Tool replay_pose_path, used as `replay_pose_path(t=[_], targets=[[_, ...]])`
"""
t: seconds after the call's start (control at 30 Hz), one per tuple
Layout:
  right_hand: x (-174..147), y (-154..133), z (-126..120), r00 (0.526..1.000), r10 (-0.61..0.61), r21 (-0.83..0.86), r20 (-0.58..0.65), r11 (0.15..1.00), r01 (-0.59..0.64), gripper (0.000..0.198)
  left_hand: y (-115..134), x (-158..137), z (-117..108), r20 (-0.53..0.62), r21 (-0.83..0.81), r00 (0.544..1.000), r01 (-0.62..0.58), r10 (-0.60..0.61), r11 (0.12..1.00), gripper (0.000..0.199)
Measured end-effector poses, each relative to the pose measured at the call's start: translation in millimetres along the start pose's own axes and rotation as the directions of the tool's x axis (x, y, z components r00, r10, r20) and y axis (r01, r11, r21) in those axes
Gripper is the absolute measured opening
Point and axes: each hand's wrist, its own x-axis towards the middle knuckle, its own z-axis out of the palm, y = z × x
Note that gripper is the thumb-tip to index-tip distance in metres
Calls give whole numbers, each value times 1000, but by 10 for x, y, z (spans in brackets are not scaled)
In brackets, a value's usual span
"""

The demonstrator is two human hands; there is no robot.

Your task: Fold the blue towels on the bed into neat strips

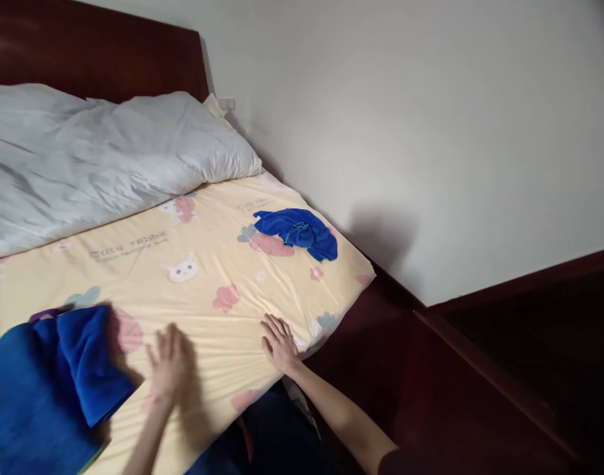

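Note:
My right hand [279, 343] lies on the yellow printed bedsheet [262, 290] near the bed's corner, its fingers stretched out and nothing held. To its left, my left hand [168, 366] is slightly blurred, fingers spread, just over or on the same sheet; contact is unclear. Beside it, at the lower left, is a folded blue plush cloth [39, 396] with a green edge. Farther up the bed lies a crumpled blue cloth [302, 231], apart from both hands. Small creases run across the sheet between my hands.
A pale grey quilt [99, 152] is bunched toward the dark wooden headboard [94, 46]. The white wall [405, 132] stands close along the bed's far right side. Dark red floor [371, 356] shows past the bed's corner, with a raised wooden edge [490, 376] crossing it.

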Motion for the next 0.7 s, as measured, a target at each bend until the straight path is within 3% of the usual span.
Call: replay_pose_path(t=[0.07,0.1,0.13,0.2,0.33,0.43,0.6,0.7], targets=[[-1,-4,-8,1000,-2,7,-10,1000,2,51,775,-291,120,-66,-141,995,-87,78,986,66],[-2,-8,-12,1000,0,11,-10,1000,1,51,1075,-411,174,-70,-184,996,-68,56,981,67],[-3,-13,-15,1000,2,15,-8,1000,-2,51,1295,-503,218,-93,-214,995,-60,41,975,67],[-5,-21,-24,1000,9,30,-11,1000,-9,51,1498,-597,272,-135,-261,991,-48,13,964,64],[-21,-7,-59,998,39,139,-48,990,-32,51,1385,-571,281,-181,-308,983,-42,-15,950,58],[-53,35,-48,982,133,313,-132,946,-85,45,1304,-545,286,-215,-288,977,-51,-13,956,59],[-131,202,189,866,456,633,-208,737,-236,46,1301,-572,375,-226,-248,973,-94,37,964,68],[-25,487,245,822,544,698,-165,653,-292,51,1284,-589,437,-234,-234,972,-92,36,968,70]])
